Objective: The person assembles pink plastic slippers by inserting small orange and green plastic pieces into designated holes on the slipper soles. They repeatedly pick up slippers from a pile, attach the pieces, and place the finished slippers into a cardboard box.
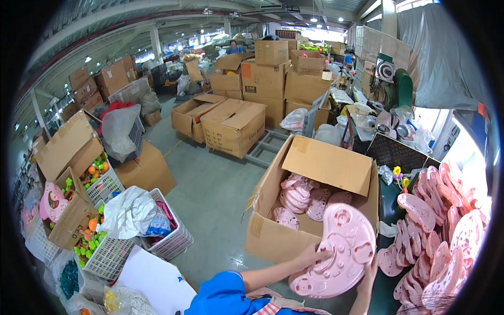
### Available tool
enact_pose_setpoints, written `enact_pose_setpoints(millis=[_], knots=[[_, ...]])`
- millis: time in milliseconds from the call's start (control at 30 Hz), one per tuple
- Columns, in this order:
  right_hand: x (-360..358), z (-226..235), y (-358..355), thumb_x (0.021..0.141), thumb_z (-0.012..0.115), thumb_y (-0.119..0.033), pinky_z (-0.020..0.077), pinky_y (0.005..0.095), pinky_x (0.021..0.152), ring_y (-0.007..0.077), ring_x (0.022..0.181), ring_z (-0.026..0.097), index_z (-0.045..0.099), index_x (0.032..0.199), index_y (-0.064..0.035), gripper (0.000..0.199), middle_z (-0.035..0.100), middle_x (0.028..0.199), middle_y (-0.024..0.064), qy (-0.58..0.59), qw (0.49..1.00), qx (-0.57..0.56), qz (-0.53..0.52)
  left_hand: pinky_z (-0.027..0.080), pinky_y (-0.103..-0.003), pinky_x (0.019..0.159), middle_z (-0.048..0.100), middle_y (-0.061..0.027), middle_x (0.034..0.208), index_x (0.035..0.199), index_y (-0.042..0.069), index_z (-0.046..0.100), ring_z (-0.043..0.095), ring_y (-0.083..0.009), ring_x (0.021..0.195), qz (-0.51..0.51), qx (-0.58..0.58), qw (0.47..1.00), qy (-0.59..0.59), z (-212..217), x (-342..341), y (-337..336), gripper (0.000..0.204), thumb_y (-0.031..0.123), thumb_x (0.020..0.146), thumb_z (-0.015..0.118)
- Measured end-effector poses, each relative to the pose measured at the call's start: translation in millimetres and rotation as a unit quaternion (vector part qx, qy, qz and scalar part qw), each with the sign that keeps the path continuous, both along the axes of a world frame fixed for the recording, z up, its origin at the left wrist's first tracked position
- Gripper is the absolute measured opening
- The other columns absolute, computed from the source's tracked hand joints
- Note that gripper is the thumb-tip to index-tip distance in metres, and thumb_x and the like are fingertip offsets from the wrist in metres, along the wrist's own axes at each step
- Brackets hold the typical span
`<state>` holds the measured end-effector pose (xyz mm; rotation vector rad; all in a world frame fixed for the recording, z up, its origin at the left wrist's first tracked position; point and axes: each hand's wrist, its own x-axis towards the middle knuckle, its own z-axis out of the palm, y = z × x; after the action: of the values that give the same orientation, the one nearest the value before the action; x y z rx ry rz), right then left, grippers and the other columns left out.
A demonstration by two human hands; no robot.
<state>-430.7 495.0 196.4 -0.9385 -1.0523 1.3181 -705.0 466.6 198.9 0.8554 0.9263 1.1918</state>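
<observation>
A pink, crescent-shaped moulded plastic part (347, 226) with round recesses and small holes is tilted up in front of me. My left hand (314, 255) grips its inner curved edge, fingers bent over the surface. On the opposite side, my right hand (369, 270) is closed around the outer edge, its fingers partly hidden behind the plastic. Just beyond the part stands an open cardboard box (270, 239) with several similar pink parts (296, 193) inside. A large heap of pink parts (441, 247) is piled at my right, close to the right hand.
White crates (176, 239) with orange and green pieces and plastic bags stand at the left. A white board (155, 281) lies near me. Cartons (233, 126) rest on a low metal cart ahead, and more are stacked behind. A cluttered bench and green machine (403, 92) stand at the right.
</observation>
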Motion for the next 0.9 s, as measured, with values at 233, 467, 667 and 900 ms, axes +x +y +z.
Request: enact_pose_setpoints(millis=[233, 467, 667, 900], knots=[[37.6, -80.4, -144.1, 0.103, 0.064, -0.034, 0.04, 0.0439, 0.118, 0.0295, 0.142, 0.05, 0.033, 0.161, -0.0039, 0.072, 0.048, 0.156, 0.016, 0.067, 0.992, -0.105, 0.034, 0.049, -0.022, 0.07, 0.067, -0.0018, 0.102, 0.133, -0.002, 0.06, 0.058, -0.0054, 0.081, 0.087, -0.071, 0.992, -0.065, -37.5, 75.0, -137.9, 0.054, 0.027, 0.094, 0.083], [41.8, -50.6, -168.9, 0.099, 0.067, -0.026, 0.034, 0.0427, 0.121, 0.031, 0.143, 0.045, 0.029, 0.161, 0.0018, 0.079, 0.044, 0.156, 0.0215, -0.007, 0.997, -0.053, 0.051, 0.053, -0.025, 0.078, 0.063, -0.0024, 0.108, 0.135, -0.001, 0.054, 0.06, -0.0081, 0.091, 0.103, -0.116, 0.987, -0.031, -0.7, 78.8, -185.1, 0.052, 0.027, 0.098, 0.078], [40.1, -35.9, -175.9, 0.101, 0.063, -0.024, 0.033, 0.0417, 0.121, 0.0296, 0.144, 0.044, 0.029, 0.162, 0.0022, 0.075, 0.042, 0.159, 0.0206, -0.047, 0.999, -0.013, 0.017, 0.05, -0.025, 0.073, 0.06, -0.0006, 0.102, 0.134, 0.001, 0.054, 0.055, -0.0075, 0.086, 0.121, -0.054, 0.989, -0.065, -11.3, 79.1, -180.2, 0.048, 0.031, 0.102, 0.073], [39.4, -38.2, -184.0, 0.109, 0.053, -0.031, 0.0334, 0.0412, 0.121, 0.0284, 0.144, 0.044, 0.03, 0.162, -0.002, 0.065, 0.043, 0.159, 0.0178, -0.023, 0.999, -0.01, -0.021, 0.057, -0.04, 0.104, 0.07, -0.0145, 0.132, 0.141, 0.003, 0.058, 0.071, -0.0246, 0.115, 0.069, -0.14, 0.948, -0.277, 20.5, 77.1, -175.0, 0.062, 0.055, 0.112, 0.041]])
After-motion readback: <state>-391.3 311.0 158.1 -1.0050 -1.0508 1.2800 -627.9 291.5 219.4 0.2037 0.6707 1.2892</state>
